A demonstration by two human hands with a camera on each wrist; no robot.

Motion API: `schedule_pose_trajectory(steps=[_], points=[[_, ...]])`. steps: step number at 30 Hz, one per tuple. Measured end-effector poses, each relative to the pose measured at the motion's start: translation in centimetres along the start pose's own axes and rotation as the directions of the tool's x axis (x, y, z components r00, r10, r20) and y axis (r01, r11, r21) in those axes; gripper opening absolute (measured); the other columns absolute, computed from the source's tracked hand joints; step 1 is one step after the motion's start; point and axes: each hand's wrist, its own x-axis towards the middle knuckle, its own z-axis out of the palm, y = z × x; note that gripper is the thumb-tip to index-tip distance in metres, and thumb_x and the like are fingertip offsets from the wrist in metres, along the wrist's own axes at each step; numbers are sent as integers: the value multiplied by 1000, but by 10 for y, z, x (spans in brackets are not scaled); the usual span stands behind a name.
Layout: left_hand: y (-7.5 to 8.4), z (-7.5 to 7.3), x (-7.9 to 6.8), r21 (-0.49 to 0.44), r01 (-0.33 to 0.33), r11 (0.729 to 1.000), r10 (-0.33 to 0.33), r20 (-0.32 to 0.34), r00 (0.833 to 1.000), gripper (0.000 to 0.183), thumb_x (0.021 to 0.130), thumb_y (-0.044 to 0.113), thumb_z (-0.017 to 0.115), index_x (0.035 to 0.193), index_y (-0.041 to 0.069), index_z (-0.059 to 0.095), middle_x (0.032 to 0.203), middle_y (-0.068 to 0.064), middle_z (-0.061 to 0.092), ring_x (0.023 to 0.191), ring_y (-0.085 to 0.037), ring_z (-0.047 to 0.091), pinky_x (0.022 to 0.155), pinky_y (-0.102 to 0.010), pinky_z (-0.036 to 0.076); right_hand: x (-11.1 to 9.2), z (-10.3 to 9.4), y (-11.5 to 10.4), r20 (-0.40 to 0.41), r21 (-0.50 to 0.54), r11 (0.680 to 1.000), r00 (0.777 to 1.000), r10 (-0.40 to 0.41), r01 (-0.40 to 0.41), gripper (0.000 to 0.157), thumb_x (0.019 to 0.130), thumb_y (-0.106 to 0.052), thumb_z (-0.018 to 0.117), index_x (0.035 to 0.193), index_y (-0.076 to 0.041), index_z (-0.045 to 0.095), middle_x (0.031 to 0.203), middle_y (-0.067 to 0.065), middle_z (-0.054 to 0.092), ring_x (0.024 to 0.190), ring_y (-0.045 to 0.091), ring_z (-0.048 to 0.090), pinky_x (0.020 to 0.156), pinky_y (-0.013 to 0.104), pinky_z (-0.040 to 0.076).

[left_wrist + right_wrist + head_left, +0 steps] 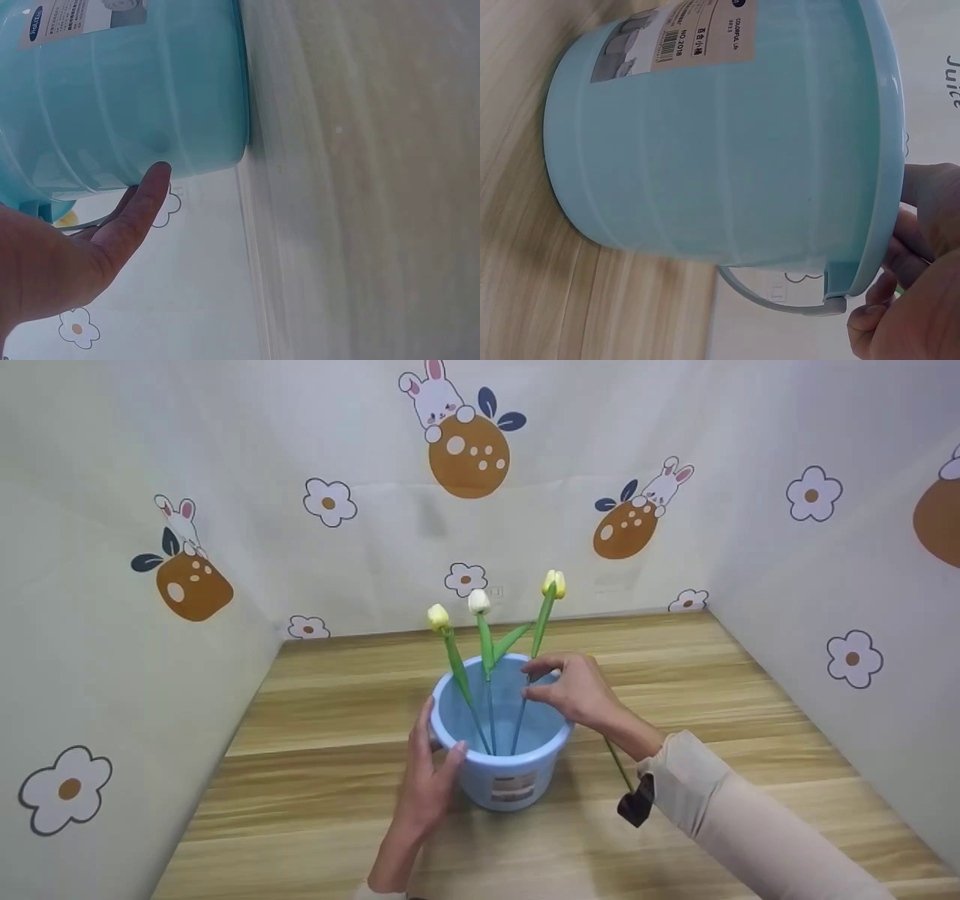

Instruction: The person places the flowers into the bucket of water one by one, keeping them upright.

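A light blue bucket (510, 787) stands upright on the wooden table, with a label on its front. Inside lean a pale yellow tulip (439, 617) and a white tulip (479, 602), their green leaves rising above the rim. My right hand (581, 690) pinches the thin stem of a yellow-and-white tulip (554, 584) between thumb and fingers, over the right of the opening; its lower end reaches into the bucket. At the bucket's left side, my left hand (431, 784) rests with straight fingers (139, 214) along the outer wall and its thumb at the front rim.
Another green stem (619, 765) lies on the table (322, 780) to the right, partly hidden beneath my right forearm. The bucket's handle (769, 302) hangs down outside its wall. Fabric walls (360, 562) printed with rabbits and flowers enclose the table on the left, back and right.
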Motion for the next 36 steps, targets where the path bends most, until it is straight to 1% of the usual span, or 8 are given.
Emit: schedule_pose_trajectory(steps=[3, 6, 10, 16, 20, 25, 30, 36], points=[[0, 0, 0, -4, -3, 1000, 3, 4, 1000, 77, 104, 35, 57, 169, 26, 18, 173, -11, 26, 149, -39, 43, 118, -64, 42, 0, 1, -1, 0, -23, 1000, 1000, -22, 22, 35, 86, -20, 85, 119, -6, 80, 112, 8, 81, 118, 34, 71, 100, 48, 57], [1, -1, 0, -1, -5, 1000, 5, 3, 1000, 77, 104, 35, 57, 169, 25, 17, 173, -11, 26, 149, -39, 43, 119, -63, 42, 1, 2, -4, 10, -46, 999, 1000, -11, 12, 35, 87, -21, 84, 119, -8, 80, 113, 7, 81, 119, 31, 70, 100, 48, 58], [1, 0, 1, 1, 7, 1000, -7, 2, 1000, 77, 104, 36, 57, 169, 27, 17, 173, -10, 25, 150, -38, 42, 120, -62, 41, 2, 3, -7, 38, -48, 999, 999, 6, -5, 34, 88, -22, 84, 120, -10, 80, 114, 6, 80, 118, 27, 70, 102, 49, 58], [1, 0, 0, 8, 30, 999, -31, 2, 1000, 77, 104, 36, 58, 169, 30, 17, 174, -9, 24, 152, -39, 40, 121, -64, 38, 4, 4, -7, 89, -66, 998, 996, 25, -19, 31, 91, -23, 82, 120, -13, 81, 115, 5, 79, 116, 26, 69, 104, 50, 57], [2, 0, 1, -4, 24, 1000, -24, 4, 1000, 77, 104, 35, 58, 169, 31, 17, 174, -9, 24, 153, -39, 40, 121, -63, 38, 5, 4, -9, 117, -86, 996, 993, 27, -17, 31, 93, -25, 81, 121, -13, 80, 117, 4, 79, 117, 26, 69, 104, 49, 58], [1, 0, 1, -2, 6, 1000, -6, 4, 1000, 78, 104, 36, 58, 169, 27, 17, 174, -10, 24, 152, -39, 40, 121, -63, 39, 6, 4, -12, 151, -124, 992, 988, 15, 4, 30, 93, -26, 79, 120, -13, 80, 116, 3, 79, 113, 24, 69, 100, 47, 59], [0, 0, 1, 0, -17, 1000, 17, -9, 1000, 78, 104, 31, 59, 169, 21, 18, 172, -13, 27, 151, -39, 42, 120, -62, 40, 6, 6, -16, 179, -181, 983, 984, 5, 27, 29, 93, -26, 79, 118, -12, 81, 115, 3, 80, 113, 23, 70, 98, 46, 60], [0, 0, 1, 8, -17, 1000, 17, -15, 1000, 78, 103, 34, 59, 169, 21, 19, 172, -13, 27, 150, -40, 42, 118, -62, 42, 6, 10, -18, 189, -266, 963, 982, 9, 42, 29, 93, -28, 80, 118, -15, 82, 113, 2, 80, 111, 23, 71, 93, 43, 61]])
